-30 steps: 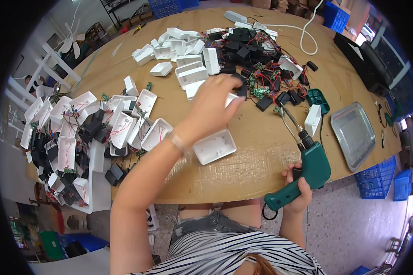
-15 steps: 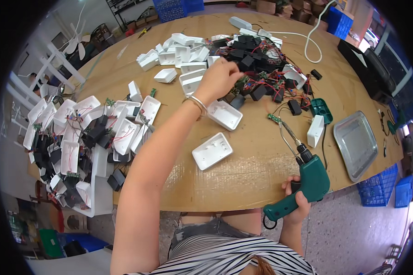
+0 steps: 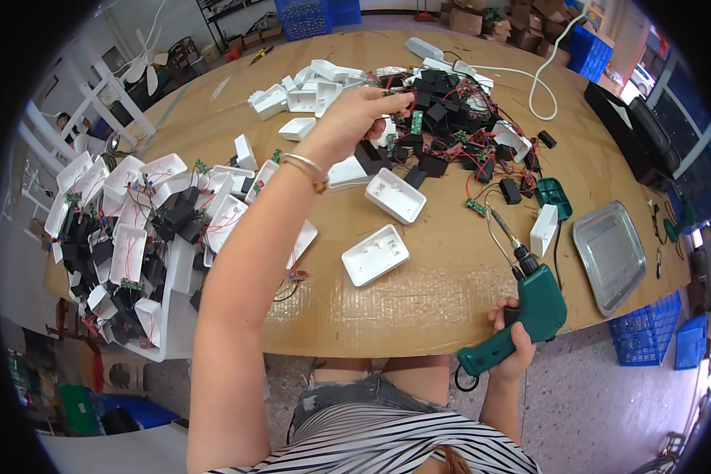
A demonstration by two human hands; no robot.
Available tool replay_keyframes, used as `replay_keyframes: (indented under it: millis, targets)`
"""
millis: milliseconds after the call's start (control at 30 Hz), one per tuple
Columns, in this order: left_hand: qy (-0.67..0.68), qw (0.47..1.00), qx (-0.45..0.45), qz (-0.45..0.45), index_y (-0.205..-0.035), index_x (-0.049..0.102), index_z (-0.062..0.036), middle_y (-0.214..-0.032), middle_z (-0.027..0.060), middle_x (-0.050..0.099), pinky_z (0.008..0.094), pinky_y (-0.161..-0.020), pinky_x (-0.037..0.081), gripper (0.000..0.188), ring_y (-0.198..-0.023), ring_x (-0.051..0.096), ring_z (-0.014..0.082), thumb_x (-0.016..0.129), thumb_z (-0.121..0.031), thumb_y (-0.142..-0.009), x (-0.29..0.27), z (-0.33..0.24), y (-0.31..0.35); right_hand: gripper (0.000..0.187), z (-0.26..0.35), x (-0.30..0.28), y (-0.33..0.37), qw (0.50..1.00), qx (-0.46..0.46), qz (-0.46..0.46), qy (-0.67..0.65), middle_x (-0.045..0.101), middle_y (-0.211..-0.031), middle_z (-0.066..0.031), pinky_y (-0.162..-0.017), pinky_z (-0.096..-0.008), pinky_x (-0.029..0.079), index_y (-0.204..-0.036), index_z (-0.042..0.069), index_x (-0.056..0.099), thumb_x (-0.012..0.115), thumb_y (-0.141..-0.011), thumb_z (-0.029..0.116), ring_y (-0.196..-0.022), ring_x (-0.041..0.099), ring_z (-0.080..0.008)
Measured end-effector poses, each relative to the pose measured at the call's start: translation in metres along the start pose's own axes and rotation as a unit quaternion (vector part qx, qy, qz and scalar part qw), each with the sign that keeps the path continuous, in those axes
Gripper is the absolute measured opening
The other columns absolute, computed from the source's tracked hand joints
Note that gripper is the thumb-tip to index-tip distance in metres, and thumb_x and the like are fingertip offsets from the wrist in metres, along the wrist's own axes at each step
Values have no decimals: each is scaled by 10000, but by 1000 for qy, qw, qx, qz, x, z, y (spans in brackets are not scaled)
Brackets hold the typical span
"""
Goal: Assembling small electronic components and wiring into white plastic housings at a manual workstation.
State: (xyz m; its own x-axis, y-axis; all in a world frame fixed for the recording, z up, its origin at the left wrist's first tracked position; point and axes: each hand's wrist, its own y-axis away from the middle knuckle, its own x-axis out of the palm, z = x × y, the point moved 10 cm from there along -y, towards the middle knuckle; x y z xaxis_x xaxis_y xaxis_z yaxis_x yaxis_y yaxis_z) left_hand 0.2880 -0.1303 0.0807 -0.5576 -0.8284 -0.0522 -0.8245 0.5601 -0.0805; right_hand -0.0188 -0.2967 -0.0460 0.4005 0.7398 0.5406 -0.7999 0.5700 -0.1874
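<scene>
My right hand [image 3: 513, 340] grips a green pistol-shaped soldering gun [image 3: 541, 304] at the table's front edge, fingers around the handle. Its metal tip points away from me, close to a small green circuit board [image 3: 475, 208]. Over the left side of the heap of black boxes [image 3: 442, 99], my left hand [image 3: 355, 122] is closed, thumb and forefinger pinched on thin red wires. A green board [image 3: 416, 122] shows just below those fingertips, and a black box [image 3: 371, 157] lies under the hand. Two open white plastic cases [image 3: 396, 196] lie nearer me, hollow side up.
White cases with wired boards crowd a white bin [image 3: 174, 300] at the left. More white cases [image 3: 300, 99] are piled at the back. On the right are a metal tray [image 3: 611, 257], a green plastic case [image 3: 553, 197], an upright white case [image 3: 543, 231] and a long black box [image 3: 624, 134].
My left hand has drawn back leftward from the heap, with wires now pinched in it. A wired white case shows beside my left forearm. The soldering gun stays almost where it was.
</scene>
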Motion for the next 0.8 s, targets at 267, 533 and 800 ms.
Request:
replay_keyframes:
  millis: [267, 533, 800]
  targets:
    - [-48, 996, -77, 25, -1009, 560, -2, -889, 76, 617, 240, -692, 497, 255, -753, 594, 93, 555, -191, -837, -8, -10, 119, 419, -3, -7, -3, 1000, -1, 3, 18, 522, -1002, -145, -764, -314, 397, -1096, -63, 464, 527, -782, 206, -737, 475, -137]
    - [-143, 984, -109, 10, -943, 615, 19, -823, 54, 640, 200, -683, 461, 194, -732, 581, 72, 616, -136, -826, -18, 22, 189, 399, -7, -6, -6, 1000, 12, 9, 12, 497, -1035, -144, -778, -293, 401, -1110, -57, 462, 497, -804, 197, -750, 468, -121]
    - [-422, 904, -68, 16, -842, 662, -2, -710, 72, 638, 221, -588, 457, 107, -616, 567, 91, 639, -81, -774, -21, 5, 202, 429, -8, 11, 5, 998, 31, 51, -1, 491, -1054, -143, -791, -304, 404, -1146, -56, 431, 510, -803, 189, -766, 473, -130]
